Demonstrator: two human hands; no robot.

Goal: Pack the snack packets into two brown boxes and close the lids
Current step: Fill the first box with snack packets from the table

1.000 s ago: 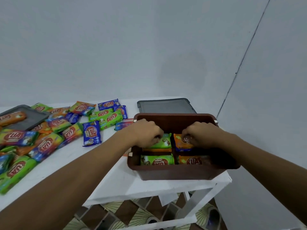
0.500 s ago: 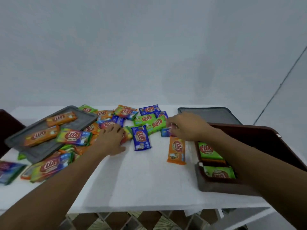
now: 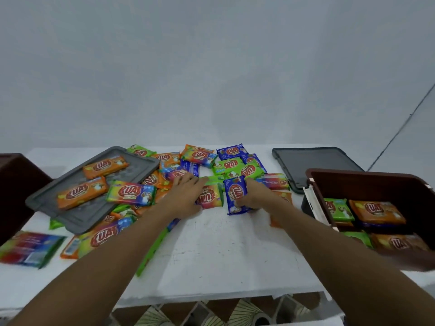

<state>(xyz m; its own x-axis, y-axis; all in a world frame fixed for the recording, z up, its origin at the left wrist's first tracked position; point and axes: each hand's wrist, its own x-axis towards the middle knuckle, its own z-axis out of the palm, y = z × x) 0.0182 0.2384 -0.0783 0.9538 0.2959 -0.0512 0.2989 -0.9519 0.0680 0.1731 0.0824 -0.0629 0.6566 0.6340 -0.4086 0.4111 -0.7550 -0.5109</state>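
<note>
Left hand (image 3: 186, 196) lies flat on the pile of loose packets (image 3: 235, 164), fingers fairly straight, thumb side touching an orange packet (image 3: 210, 198). Right hand (image 3: 255, 196) is just beside it, fingers curled round the right edge of a blue packet (image 3: 236, 194) that lies on the white desk (image 3: 223, 250). Both forearms reach in from the near edge. At right, a brown box (image 3: 367, 184) stands open at the desk's edge, with green and orange packets in its compartments; the near row is blurred. At left, a grey lid (image 3: 82, 217) rests tilted on more packets and carries two orange ones. Part of a second brown box (image 3: 16, 184) shows at the far left. Farther back on the right, a dark lid (image 3: 310, 163) lies flat behind the open box, near the pale wall (image 3: 211, 67).
</note>
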